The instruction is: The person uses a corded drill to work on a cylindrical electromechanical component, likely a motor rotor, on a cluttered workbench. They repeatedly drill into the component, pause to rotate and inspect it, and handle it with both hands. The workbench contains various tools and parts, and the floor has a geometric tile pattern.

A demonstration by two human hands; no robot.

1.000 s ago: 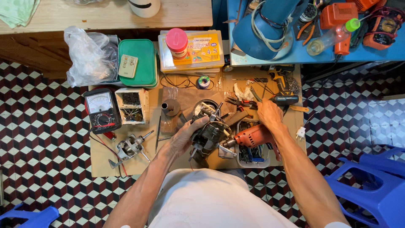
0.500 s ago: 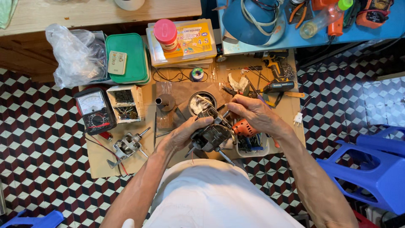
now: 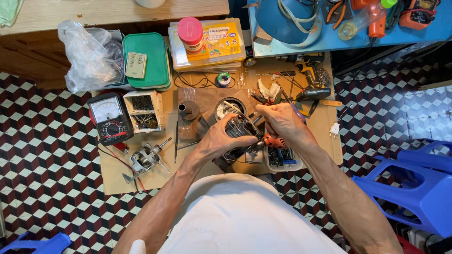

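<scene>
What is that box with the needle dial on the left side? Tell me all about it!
It is an analog multimeter, a dark, upright rectangular box with red edging. Its top half is a pale dial face with a thin needle; below sits a round black selector knob. It lies flat, face up, on the cardboard sheet, left of a small open box of screws. Neither hand touches it.

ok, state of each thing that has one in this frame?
left hand: gripping motor part
right hand: closed on thin tool, at the motor part
green box: lid shut
pink-capped jar: capped
multimeter: lying flat, leads attached
small motor: lying untouched
</scene>
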